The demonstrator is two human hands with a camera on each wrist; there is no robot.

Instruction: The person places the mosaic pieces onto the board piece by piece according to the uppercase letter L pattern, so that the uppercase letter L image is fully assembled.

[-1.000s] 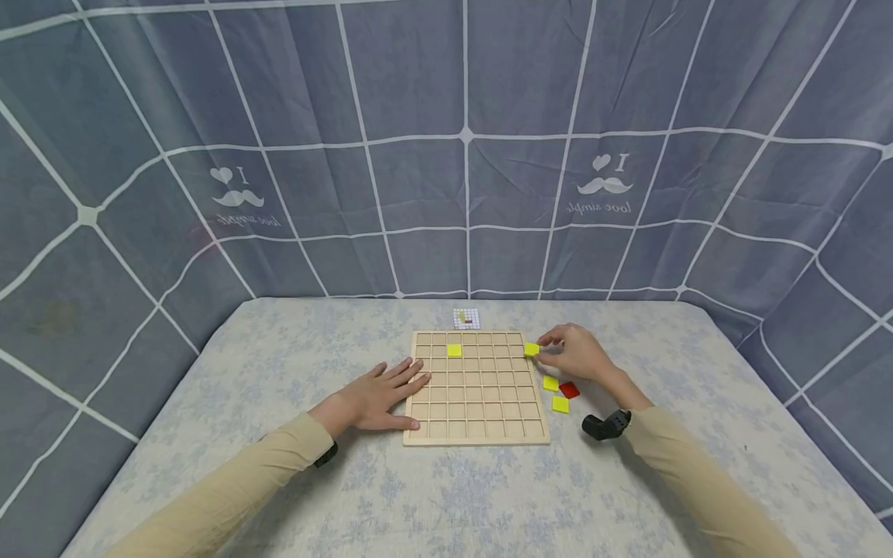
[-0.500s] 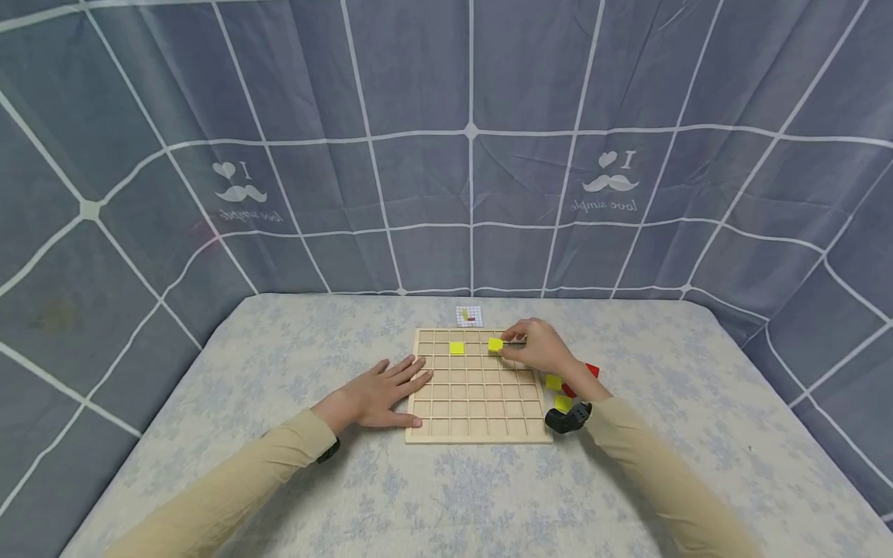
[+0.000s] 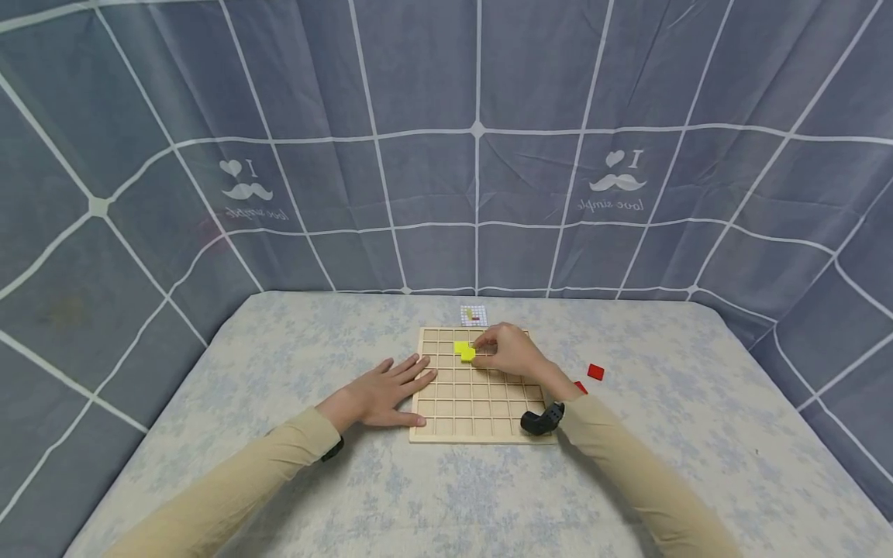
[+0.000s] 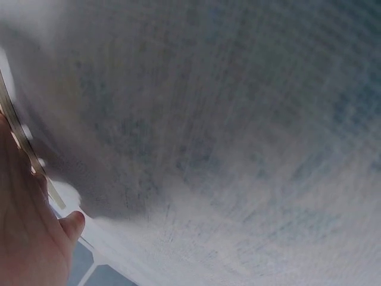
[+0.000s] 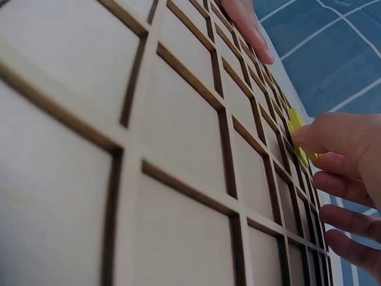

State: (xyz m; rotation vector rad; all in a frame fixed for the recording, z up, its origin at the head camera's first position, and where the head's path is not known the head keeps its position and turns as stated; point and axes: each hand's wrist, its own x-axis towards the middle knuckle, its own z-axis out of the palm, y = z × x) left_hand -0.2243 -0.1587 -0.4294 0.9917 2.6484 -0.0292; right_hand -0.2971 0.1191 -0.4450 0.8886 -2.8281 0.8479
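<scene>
My right hand (image 3: 509, 350) pinches a yellow square tile (image 3: 468, 356) between thumb and fingertips, over the wooden grid board (image 3: 481, 439). Another yellow tile (image 3: 460, 346) lies in a cell near the board's far side, partly overlapped by the held one in the head view. In the right wrist view, the thumb presses on the yellow tile (image 5: 296, 126) at the far cells, the other fingers loosely bent beside it. My left hand (image 3: 380, 395) lies with spread fingers on the board's left edge; the left wrist view catches the board's side (image 4: 22, 140) beyond that hand.
A small printed card (image 3: 474, 315) with a coloured grid pattern lies behind the board. Right of the board are red tiles, one in full view (image 3: 596, 372) and another (image 3: 580, 387) half behind my right forearm. A patterned cloth (image 3: 314, 511) covers the table.
My right hand has carried the yellow tile leftward from the board's right edge to beside the placed tile. Its forearm now hides the loose yellow tiles. The left hand has stayed put.
</scene>
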